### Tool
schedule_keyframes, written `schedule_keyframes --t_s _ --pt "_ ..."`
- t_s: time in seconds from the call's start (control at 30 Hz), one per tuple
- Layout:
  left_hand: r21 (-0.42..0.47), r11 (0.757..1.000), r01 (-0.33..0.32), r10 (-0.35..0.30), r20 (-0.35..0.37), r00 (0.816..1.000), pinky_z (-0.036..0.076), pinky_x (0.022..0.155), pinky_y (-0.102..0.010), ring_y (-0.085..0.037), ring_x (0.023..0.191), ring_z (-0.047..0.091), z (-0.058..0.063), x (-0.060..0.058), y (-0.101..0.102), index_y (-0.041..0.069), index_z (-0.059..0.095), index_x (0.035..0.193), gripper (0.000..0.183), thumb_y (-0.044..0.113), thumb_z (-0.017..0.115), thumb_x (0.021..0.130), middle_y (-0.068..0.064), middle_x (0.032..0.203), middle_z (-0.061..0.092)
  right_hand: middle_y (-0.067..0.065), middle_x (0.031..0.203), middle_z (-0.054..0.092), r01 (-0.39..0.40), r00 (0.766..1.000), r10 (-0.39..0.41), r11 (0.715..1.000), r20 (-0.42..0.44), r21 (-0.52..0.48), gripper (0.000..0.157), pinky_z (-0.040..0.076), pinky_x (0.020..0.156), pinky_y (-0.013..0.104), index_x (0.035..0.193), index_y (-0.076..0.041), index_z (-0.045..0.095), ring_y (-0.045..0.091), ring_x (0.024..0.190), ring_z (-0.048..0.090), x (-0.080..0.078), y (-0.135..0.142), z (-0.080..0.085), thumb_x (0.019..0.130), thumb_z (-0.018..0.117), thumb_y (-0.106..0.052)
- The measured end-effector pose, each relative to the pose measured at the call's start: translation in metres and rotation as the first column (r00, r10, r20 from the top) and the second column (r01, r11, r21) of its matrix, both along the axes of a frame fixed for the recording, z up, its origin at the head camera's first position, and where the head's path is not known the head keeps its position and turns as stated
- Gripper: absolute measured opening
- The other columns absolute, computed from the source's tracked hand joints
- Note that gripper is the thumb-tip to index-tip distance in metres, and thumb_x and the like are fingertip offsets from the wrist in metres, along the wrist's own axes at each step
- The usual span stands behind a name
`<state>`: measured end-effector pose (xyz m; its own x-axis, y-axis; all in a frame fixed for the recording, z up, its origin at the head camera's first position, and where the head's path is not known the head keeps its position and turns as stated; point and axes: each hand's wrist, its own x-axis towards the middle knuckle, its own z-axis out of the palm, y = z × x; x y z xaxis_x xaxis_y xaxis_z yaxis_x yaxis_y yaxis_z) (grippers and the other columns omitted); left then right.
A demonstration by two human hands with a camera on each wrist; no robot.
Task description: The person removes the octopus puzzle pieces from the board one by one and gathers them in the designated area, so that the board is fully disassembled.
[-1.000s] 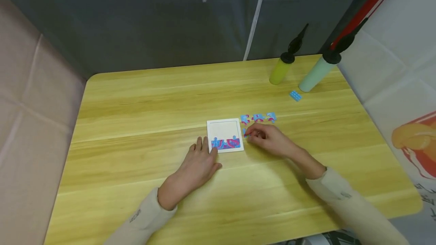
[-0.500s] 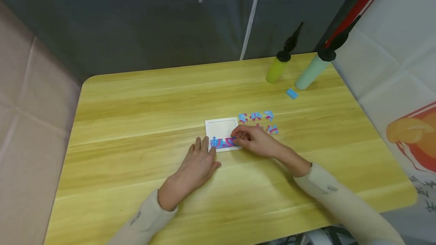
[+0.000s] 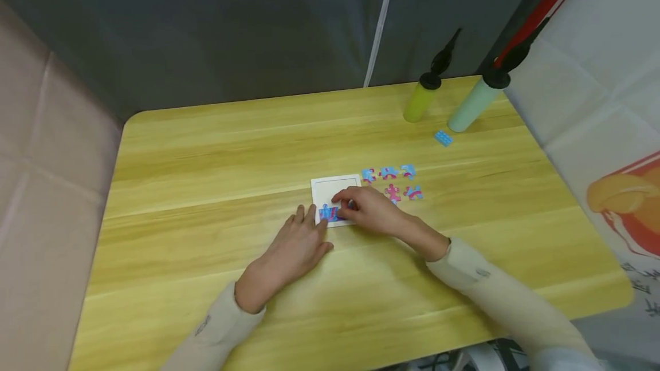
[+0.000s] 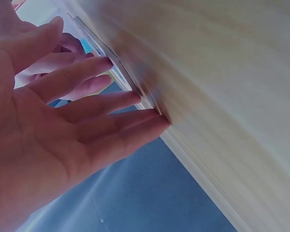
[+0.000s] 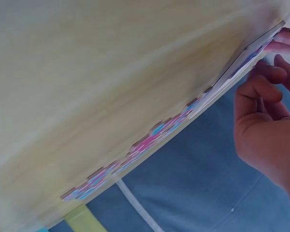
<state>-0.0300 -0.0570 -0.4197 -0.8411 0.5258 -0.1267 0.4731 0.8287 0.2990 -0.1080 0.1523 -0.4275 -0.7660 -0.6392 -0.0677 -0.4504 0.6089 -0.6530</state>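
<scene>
Dark curtain (image 3: 232, 33) behind a wood-grain table (image 3: 206, 170). Head view: tray (image 3: 322, 190) lies mid-table, puzzle pieces (image 3: 326, 212) along its front edge. Left hand (image 3: 295, 243) flat, fingers straight, slightly apart, tips at tray's front-left corner. Right hand (image 3: 373, 209) over tray's right side, thumb and index curved, tips near each other; can't tell if a piece is pinched. Five loose pieces (image 3: 392, 192) on the table, off tray's right edge. Lime bottle (image 3: 420, 103), mint bottle (image 3: 475, 109) and blue brick (image 3: 443, 138) toward table's back-right corner.

Left wrist: left fingers extended, tips by tray's edge; right hand partly hidden behind.

Right wrist: right fingers bent just beside tray, grip unclear; loose pieces lie flat, seen edge-on.
</scene>
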Motion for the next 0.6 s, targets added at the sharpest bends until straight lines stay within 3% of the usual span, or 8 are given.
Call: schedule_keyframes --t_s 0.17,0.43,0.6 --pt "0.025 1.0 -0.001 0.001 0.014 1.0 0.045 0.109 -0.064 -0.06 0.138 0.046 0.0 0.0 -0.004 -0.003 0.062 0.134 0.052 0.037 0.067 0.101 -0.039 0.147 0.049 -0.002 0.086 0.066 -0.008 0.999 0.011 0.998 -0.038 0.065 0.023 0.048 0.071 0.025 0.118 -0.004 0.074 0.009 0.075 0.056 0.001 -0.008 0.002 0.098 0.067 -0.011" --pt "0.071 0.997 0.02 -0.022 0.028 0.999 0.044 0.112 -0.062 -0.062 0.137 0.046 0.003 -0.002 -0.011 -0.004 0.068 0.116 0.039 0.032 0.067 0.101 -0.04 0.146 0.05 0.002 0.096 0.072 -0.022 0.998 0.028 0.995 -0.06 0.095 0.021 0.05 0.073 0.026 0.117 -0.006 0.077 0.01 0.08 0.059 0.001 -0.013 0.001 0.1 0.066 -0.014" --pt "0.063 0.995 0.071 -0.074 0.048 0.996 0.044 0.113 -0.057 -0.06 0.137 0.046 0.005 -0.006 -0.017 -0.001 0.072 0.123 0.036 0.027 0.066 0.102 -0.037 0.15 0.048 0.004 0.102 0.075 -0.035 0.997 0.042 0.995 -0.063 0.096 0.019 0.055 0.079 0.029 0.114 -0.007 0.078 0.012 0.085 0.066 0.0 -0.013 0.0 0.1 0.066 -0.014"
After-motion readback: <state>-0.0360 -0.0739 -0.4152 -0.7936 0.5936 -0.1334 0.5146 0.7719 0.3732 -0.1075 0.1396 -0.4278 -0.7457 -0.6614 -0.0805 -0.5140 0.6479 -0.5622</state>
